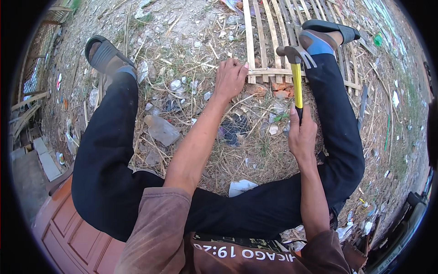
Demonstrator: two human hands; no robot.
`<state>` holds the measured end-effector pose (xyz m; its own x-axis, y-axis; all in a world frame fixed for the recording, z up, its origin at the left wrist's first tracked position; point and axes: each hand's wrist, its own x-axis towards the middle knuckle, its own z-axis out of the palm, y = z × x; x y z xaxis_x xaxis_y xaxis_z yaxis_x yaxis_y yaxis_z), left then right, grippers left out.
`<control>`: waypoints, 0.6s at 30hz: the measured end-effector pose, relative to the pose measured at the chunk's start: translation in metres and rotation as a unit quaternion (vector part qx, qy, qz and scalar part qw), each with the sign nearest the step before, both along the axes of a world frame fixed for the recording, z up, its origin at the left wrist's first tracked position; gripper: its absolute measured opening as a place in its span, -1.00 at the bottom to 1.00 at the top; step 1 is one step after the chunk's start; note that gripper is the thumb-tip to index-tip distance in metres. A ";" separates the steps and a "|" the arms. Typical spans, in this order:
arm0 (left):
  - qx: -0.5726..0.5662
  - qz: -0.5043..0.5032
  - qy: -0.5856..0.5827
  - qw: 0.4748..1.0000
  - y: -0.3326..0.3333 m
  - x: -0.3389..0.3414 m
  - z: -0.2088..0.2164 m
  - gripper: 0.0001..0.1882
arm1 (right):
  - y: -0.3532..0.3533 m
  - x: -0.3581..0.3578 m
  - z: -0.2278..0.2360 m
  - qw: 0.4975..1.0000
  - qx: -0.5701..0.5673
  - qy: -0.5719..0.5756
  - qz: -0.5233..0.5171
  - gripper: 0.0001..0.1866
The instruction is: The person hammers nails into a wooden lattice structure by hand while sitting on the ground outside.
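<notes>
A claw hammer (298, 84) with a yellow and black handle is gripped in my right hand (302, 134), fingers wrapped round the handle's lower end. Its metal head is raised near the lower edge of a lattice panel (261, 34) of thin wooden or bamboo slats. A thin cross slat (273, 71) runs over the ends of the long slats. At the left end of this cross slat, my left hand (232, 78) is closed at the panel's corner, its thumb by the outermost slat. Orange broken bricks (280, 86) lie under the slat ends.
My sandalled right foot (321, 39) rests on the panel's right part; my left foot (107, 57) is on the ground. Dry grass, stones and a clear plastic container (162, 130) lie between my legs. A reddish panelled board (77, 223) is at lower left, a woven lattice (39, 68) at far left.
</notes>
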<state>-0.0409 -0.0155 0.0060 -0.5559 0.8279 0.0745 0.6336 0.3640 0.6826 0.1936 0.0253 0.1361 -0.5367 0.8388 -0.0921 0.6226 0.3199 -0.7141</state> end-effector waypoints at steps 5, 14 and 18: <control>-0.005 -0.012 -0.001 1.000 0.000 -0.004 -0.003 -0.50 | -0.004 0.014 -0.026 0.998 -0.044 -0.019 -0.043 -0.75; -0.088 0.013 -0.014 0.996 0.003 0.000 0.004 -0.48 | -0.010 0.026 -0.046 0.998 0.001 -0.034 -0.060 -0.74; -0.066 0.025 -0.024 0.997 0.010 0.006 0.007 -0.48 | -0.019 0.045 -0.055 0.997 0.000 -0.033 -0.065 -0.72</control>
<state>-0.0346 -0.0057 0.0129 -0.5975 0.7995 -0.0616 0.5796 0.4837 0.6558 0.2386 0.0058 0.0811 -0.4158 0.9011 -0.1235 0.7047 0.2333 -0.6701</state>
